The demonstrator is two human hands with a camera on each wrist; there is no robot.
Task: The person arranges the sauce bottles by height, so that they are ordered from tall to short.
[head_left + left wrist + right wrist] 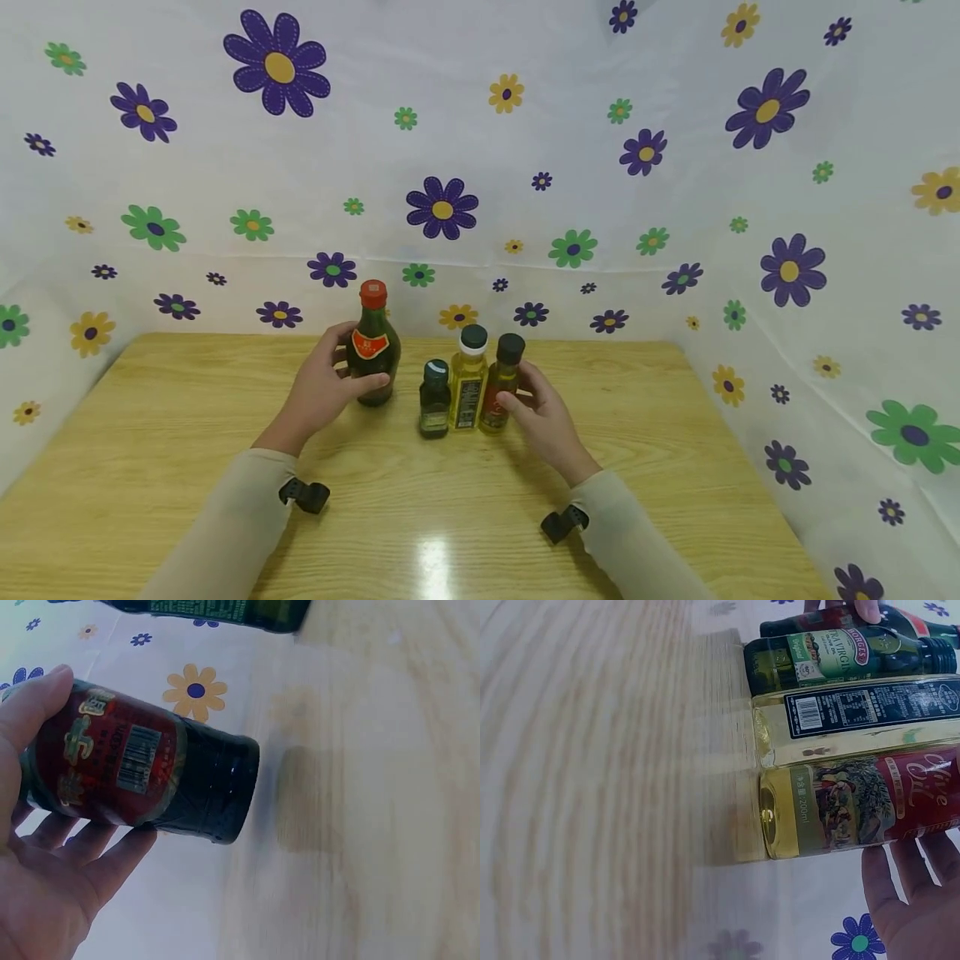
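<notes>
My left hand (pixel 318 392) grips a dark, round-bodied sauce bottle (pixel 372 344) with a red cap, thumb in front and fingers behind. In the left wrist view its red label with a barcode faces the camera, and a gap seems to show between its base and the table. My right hand (pixel 549 425) holds a black-capped olive oil bottle (pixel 840 806) with a red label, thumb on the near side. Against it stands a clear bottle of yellow oil (pixel 468 390), and left of that a small dark green olive oil bottle (pixel 434 407). These three are upright in a row.
The bottles are toward the back of a light wooden table (pixel 420 508). Behind and to the sides hangs a white cloth (pixel 480 142) printed with flowers. A black strap device (pixel 306 495) is on the left wrist, another (pixel 564 523) on the right.
</notes>
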